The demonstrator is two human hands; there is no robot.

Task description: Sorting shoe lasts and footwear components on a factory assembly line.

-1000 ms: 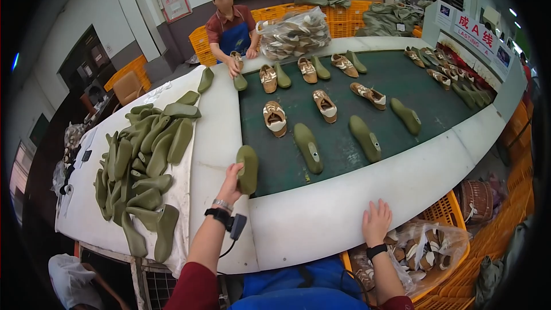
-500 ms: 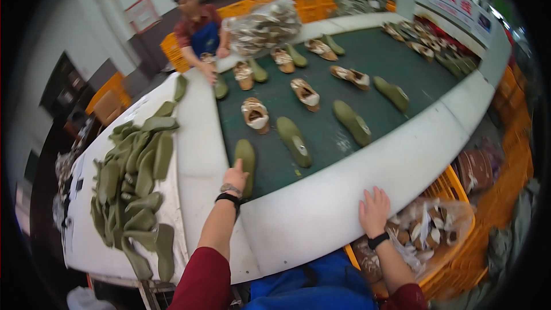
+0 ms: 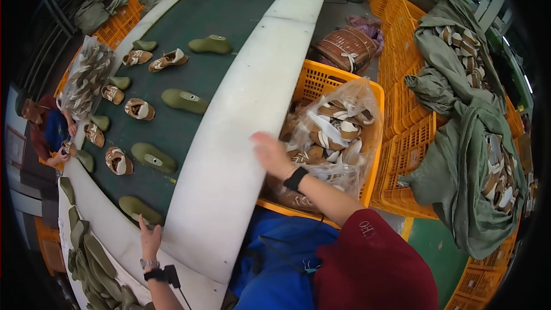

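Note:
A green shoe last [image 3: 140,210] lies at the near corner of the dark green belt [image 3: 166,186]. My left hand [image 3: 150,241] is over the white border just below it, fingers apart, index fingertip at the last's edge, holding nothing. My right hand [image 3: 271,154] is above the white border [image 3: 229,166], close to an orange crate [image 3: 376,143]. Its fingers are smeared by motion, and no object shows in it. Inside the crate, brown-and-white shoe uppers [image 3: 336,129] fill a clear plastic bag. Further along the belt, other lasts [image 3: 154,158] stand in rows with shoe uppers [image 3: 118,161].
Loose green lasts [image 3: 92,258] are heaped at the lower left. Across the belt, a co-worker [image 3: 49,126] handles an upper beside a large plastic bag [image 3: 87,74]. Stacked orange crates [image 3: 402,132] and green sacks of uppers [image 3: 459,189] line the right. A wicker basket [image 3: 347,47] sits behind the crate.
The view has swung to the right, bringing the crate toward the middle. My right hand has left the white border's surface and moved toward the crate. My left hand has drawn back slightly from the last.

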